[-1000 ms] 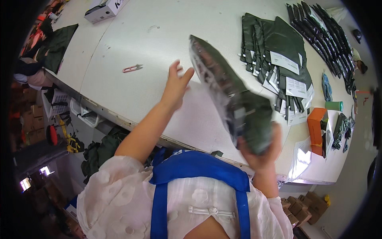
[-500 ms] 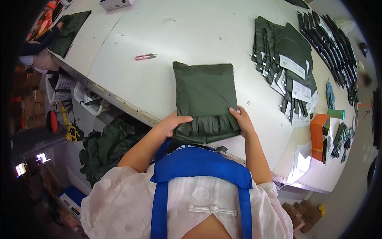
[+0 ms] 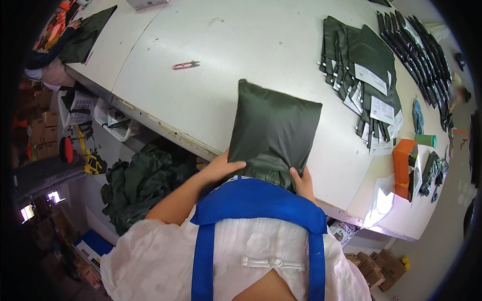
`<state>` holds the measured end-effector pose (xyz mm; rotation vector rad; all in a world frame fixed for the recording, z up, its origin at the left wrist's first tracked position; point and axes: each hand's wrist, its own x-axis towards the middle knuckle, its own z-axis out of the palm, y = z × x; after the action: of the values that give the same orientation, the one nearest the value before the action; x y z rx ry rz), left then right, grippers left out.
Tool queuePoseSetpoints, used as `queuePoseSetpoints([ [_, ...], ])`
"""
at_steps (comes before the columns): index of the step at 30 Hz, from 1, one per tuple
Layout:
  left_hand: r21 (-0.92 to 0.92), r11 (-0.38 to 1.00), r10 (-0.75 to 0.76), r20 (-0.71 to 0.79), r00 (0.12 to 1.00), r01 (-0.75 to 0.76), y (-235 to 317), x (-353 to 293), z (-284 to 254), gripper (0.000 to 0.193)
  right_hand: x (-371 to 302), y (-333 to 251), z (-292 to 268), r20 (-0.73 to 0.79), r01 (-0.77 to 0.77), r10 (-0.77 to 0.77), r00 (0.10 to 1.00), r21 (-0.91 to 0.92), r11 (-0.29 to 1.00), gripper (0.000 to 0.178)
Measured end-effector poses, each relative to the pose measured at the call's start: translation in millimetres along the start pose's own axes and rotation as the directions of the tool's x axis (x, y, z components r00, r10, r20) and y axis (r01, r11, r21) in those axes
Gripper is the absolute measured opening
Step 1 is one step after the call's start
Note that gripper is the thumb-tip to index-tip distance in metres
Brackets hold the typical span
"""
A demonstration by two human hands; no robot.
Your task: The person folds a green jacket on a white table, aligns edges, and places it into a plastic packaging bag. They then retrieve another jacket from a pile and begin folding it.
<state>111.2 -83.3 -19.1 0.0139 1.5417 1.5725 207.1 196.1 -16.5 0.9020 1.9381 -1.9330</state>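
A dark green folded fabric pouch (image 3: 273,133) is held between my two hands at the table's near edge, its top corners tilted toward the right. My left hand (image 3: 224,166) grips its lower left side, thumb on top and fingers beneath. My right hand (image 3: 301,181) pinches the lower right side the same way. The pouch's gathered bottom edge is partly hidden behind my blue apron (image 3: 261,203). Beyond it on the white table (image 3: 201,105) lie red-handled thread snips (image 3: 186,65), apart from both hands.
Stacked green pouches with white labels (image 3: 364,75) lie at the right, beside a row of black packs (image 3: 416,60). An orange box (image 3: 402,168) and green roll (image 3: 426,140) stand nearer. Crumpled green fabric (image 3: 135,185) fills the space below left. Another person's arm (image 3: 50,55) works far left.
The pouch has come closer to my body and turned clockwise, its top now leaning right. Both hands moved with it and keep their hold; its gathered lower part shows less.
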Motion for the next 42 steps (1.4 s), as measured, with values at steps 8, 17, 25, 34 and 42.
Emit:
queuePoseSetpoints([
  [8, -0.631, 0.775, 0.105, 0.091, 0.99, -0.024, 52, 53, -43, 0.054, 20, -23, 36, -0.358, 0.334, -0.268, 0.895, 0.136, 0.933, 0.032],
  [17, 0.084, 0.996, 0.058, -0.207, 0.977, -0.041, 29, 123, -13, 0.038, 70, -99, -3, 0.144, 0.467, -0.469, 0.871, -0.536, 0.703, 0.034],
  [25, 0.631, 0.75, 0.436, -0.244, 0.866, -0.2, 39, 104, 20, 0.031, 146, -99, 13, 0.375, 0.292, -0.185, 0.909, -0.255, 0.922, 0.06],
  [34, 0.256, 0.945, 0.254, -0.183, 0.95, -0.203, 39, 107, 31, 0.031, 121, -126, 2, 0.497, 0.039, 0.008, 0.868, -0.084, 0.996, 0.047],
  [42, 0.526, 0.762, 0.598, -0.346, 0.723, -0.378, 36, 102, 43, 0.011, 110, -130, -12, 0.545, 0.257, -0.123, 0.83, -0.177, 0.95, 0.04],
])
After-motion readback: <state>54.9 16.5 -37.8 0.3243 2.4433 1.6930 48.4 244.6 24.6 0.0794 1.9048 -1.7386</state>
